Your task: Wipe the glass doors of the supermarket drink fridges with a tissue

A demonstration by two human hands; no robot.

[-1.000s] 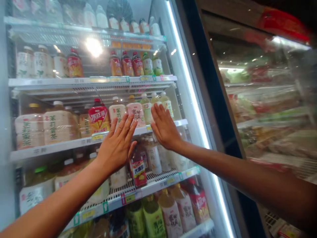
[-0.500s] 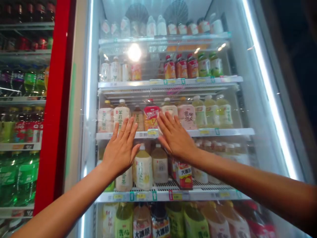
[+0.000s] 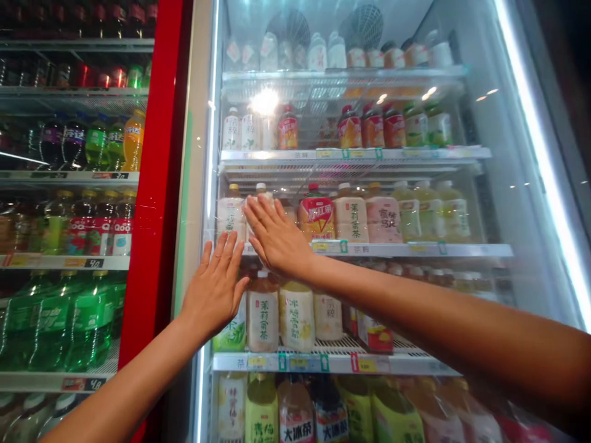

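My left hand (image 3: pixel 212 286) is open, palm forward and fingers up, at the left side of a drinks fridge's glass door (image 3: pixel 466 104). My right hand (image 3: pixel 277 237) is also open and flat, to the right of it and slightly higher, fingers pointing up and left. Neither holds anything; whether the palms touch the glass I cannot tell. Behind the right hand, white-labelled bottles on the middle shelf are partly hidden. Near it stand a red-labelled bottle (image 3: pixel 316 215) and a white-labelled tea bottle (image 3: pixel 351 215). Below is a jasmine tea bottle (image 3: pixel 263 314).
A red fridge frame (image 3: pixel 154 184) stands at the left, beside shelves of green soda bottles (image 3: pixel 92 320) and an orange bottle (image 3: pixel 133 140). A bright light strip (image 3: pixel 545 160) runs down the right side. Several more bottles line the lower shelf (image 3: pixel 332 364) and those above.
The view has turned left, so the shelves sit further right in the picture. Both hands have moved left across the fridge front, the right one further, coming close to the left.
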